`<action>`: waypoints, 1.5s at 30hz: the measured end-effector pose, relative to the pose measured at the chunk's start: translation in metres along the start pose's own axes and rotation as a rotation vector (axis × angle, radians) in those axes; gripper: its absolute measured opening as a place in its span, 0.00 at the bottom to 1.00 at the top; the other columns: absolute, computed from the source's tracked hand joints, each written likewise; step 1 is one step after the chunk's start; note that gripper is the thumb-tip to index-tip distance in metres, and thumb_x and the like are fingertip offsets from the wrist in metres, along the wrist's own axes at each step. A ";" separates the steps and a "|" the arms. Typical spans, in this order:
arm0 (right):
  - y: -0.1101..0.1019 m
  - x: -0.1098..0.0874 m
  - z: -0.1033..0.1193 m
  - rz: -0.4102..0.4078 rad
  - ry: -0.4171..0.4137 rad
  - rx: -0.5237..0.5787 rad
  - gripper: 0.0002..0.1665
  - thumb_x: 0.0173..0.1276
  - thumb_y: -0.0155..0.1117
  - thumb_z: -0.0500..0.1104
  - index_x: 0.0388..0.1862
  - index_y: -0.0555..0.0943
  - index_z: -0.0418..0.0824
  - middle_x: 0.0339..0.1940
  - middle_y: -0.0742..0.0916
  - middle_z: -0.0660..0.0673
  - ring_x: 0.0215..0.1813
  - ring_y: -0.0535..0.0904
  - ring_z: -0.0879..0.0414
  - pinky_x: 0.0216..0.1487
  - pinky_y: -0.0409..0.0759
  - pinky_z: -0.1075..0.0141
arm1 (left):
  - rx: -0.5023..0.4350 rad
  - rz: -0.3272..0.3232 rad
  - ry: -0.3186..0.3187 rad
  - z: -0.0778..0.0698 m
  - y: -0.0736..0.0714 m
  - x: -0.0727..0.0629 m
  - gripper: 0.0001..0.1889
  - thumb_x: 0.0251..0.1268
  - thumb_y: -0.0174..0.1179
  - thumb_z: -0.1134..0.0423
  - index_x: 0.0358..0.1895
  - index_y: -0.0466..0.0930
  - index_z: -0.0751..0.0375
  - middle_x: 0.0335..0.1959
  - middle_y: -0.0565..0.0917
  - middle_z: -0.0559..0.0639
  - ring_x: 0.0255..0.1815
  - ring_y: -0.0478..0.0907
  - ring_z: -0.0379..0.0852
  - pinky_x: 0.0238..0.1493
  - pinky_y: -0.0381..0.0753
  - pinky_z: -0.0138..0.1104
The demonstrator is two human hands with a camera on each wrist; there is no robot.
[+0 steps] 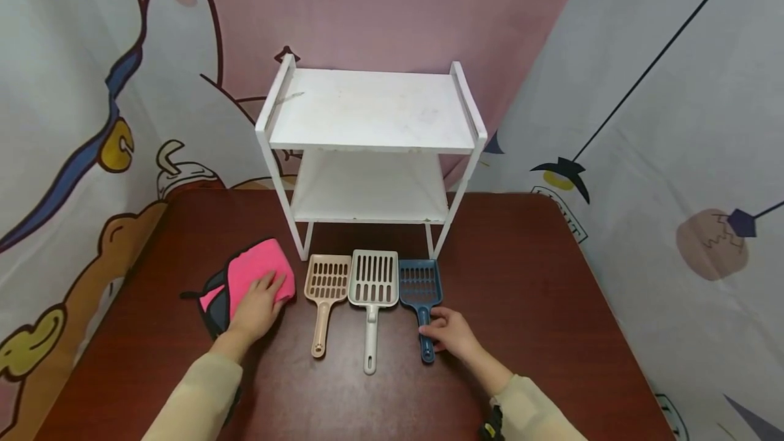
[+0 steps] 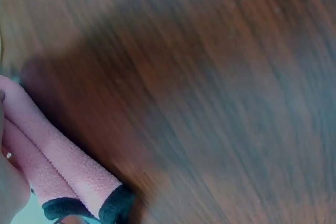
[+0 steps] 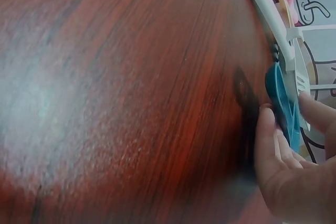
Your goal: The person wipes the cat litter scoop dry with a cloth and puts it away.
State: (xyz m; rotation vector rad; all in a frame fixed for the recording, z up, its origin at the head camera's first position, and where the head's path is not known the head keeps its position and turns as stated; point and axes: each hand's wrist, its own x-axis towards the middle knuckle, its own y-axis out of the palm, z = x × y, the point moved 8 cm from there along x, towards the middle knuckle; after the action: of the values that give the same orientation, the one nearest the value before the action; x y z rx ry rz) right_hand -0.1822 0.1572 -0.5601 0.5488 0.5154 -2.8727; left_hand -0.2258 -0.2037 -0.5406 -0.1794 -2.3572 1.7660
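Observation:
On the left of the table lies a bright pink folded cloth [image 1: 260, 265] with dark edging and a dark loop. My left hand [image 1: 256, 306] grips its near right side, fingers on top. The left wrist view shows the folded fleecy cloth [image 2: 63, 156] sharply against a blurred table, with only a bit of the hand at the edge. My right hand [image 1: 454, 333] holds the handle of a dark blue slotted litter scoop [image 1: 421, 284] between thumb and fingers. Beside it lie a pale grey litter scoop [image 1: 373, 278] and a beige one [image 1: 327, 281], handles toward me.
A white two-tier shelf [image 1: 373, 111] stands on the brown table [image 1: 520, 278], behind the scoops. Its front legs come down close to the scoop heads. A curtain [image 1: 380, 12] with cartoon figures hangs behind and to both sides.

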 end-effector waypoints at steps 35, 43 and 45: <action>-0.056 -0.020 -0.014 0.207 0.007 0.387 0.36 0.70 0.53 0.38 0.70 0.53 0.27 0.42 0.81 0.52 0.35 0.77 0.65 0.35 0.79 0.71 | -0.358 -0.090 -0.091 0.019 -0.056 -0.015 0.15 0.67 0.48 0.71 0.55 0.72 0.72 0.41 0.81 0.69 0.45 0.79 0.62 0.47 0.75 0.53; -0.088 -0.025 -0.004 0.211 0.001 0.367 0.15 0.72 0.51 0.43 0.57 0.72 0.47 0.34 0.81 0.54 0.21 0.67 0.67 0.22 0.67 0.76 | -0.363 -0.118 -0.142 0.025 -0.068 -0.016 0.06 0.67 0.49 0.71 0.40 0.74 0.73 0.24 0.74 0.59 0.32 0.72 0.54 0.35 0.72 0.47; -0.092 -0.025 -0.001 0.226 -0.004 0.359 0.13 0.72 0.51 0.43 0.54 0.73 0.49 0.32 0.81 0.55 0.20 0.66 0.66 0.21 0.65 0.75 | -0.370 -0.144 -0.136 0.025 -0.073 -0.017 0.10 0.68 0.49 0.72 0.46 0.74 0.74 0.30 0.79 0.66 0.37 0.76 0.58 0.40 0.74 0.50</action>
State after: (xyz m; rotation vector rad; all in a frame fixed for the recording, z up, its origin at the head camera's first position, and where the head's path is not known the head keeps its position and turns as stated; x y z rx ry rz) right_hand -0.1800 0.2457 -0.5234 0.6082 -0.0677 -2.7544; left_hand -0.2140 -0.2515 -0.4789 0.0610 -2.6998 1.3050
